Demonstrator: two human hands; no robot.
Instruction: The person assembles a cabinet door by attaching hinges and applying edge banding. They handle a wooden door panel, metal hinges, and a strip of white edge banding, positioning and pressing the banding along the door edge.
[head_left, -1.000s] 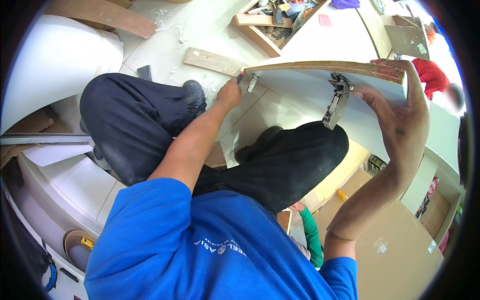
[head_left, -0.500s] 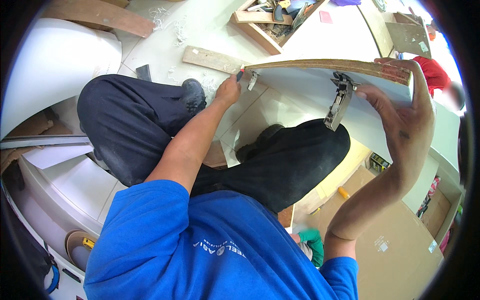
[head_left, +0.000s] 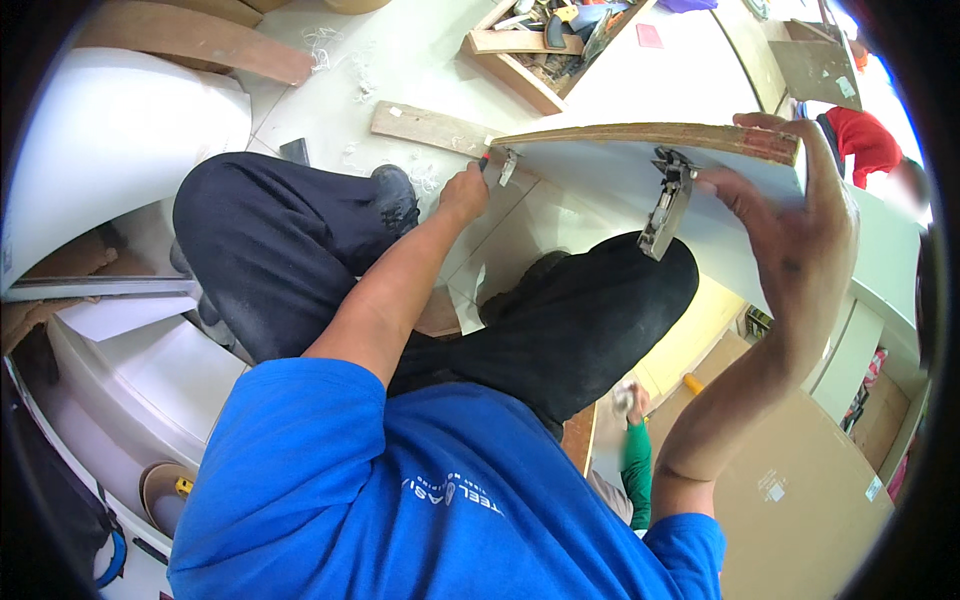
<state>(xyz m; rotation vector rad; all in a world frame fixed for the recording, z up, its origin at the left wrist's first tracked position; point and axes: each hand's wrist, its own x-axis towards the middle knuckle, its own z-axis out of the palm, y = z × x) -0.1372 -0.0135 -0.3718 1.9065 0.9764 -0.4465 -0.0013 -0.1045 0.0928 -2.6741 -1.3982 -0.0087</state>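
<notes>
Cabinet door (head_left: 600, 168) wants steadying: right hand (head_left: 805, 225) pinches its end, thumb near the concealed hinge (head_left: 667, 208); left hand (head_left: 464, 194), curled around a red-and-black tool (head_left: 484, 162), best moves gently.

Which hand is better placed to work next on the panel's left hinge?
Probably the left hand: it holds a red-and-black tool beside that hinge, while the right hand grips the panel farther right.

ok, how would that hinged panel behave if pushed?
The panel is probably stiff: its exposed edge looks thick and wood-like. It may tip, as it appears to stand upright with the right hand gripping one end. The nearer metal hinge could snag, since it juts outward.
</notes>
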